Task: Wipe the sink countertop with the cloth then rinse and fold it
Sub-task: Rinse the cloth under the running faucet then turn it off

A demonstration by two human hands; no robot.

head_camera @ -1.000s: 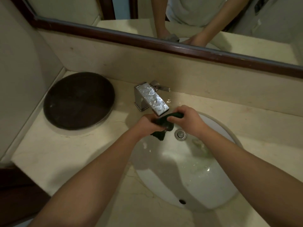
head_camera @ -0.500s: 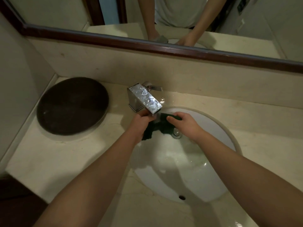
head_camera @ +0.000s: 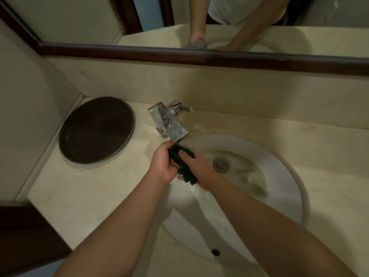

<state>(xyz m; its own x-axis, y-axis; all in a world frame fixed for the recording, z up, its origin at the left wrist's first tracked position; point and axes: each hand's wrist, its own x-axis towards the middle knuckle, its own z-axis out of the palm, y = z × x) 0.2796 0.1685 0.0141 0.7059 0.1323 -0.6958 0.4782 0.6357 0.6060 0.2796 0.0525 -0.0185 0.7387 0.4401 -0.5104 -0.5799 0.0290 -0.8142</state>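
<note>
A dark green cloth (head_camera: 182,164) is bunched between both hands, just under the spout of the chrome faucet (head_camera: 169,124). My left hand (head_camera: 164,163) grips its upper part from the left. My right hand (head_camera: 197,168) holds it from the right, and a wet end hangs below the fingers. Both hands are over the left side of the white oval sink (head_camera: 279,156). Greenish water runs around the drain (head_camera: 221,164). The beige stone countertop (head_camera: 79,192) surrounds the basin.
A round dark brown tray (head_camera: 95,129) lies on the counter's left back corner. A wood-framed mirror (head_camera: 199,54) runs above the backsplash. A wall closes the left side. The overflow hole (head_camera: 215,252) is at the basin's near edge.
The hands came together and pulled the cloth into a tighter bunch, slightly left and nearer. Greenish water now streams into the basin. The camera view shifted right.
</note>
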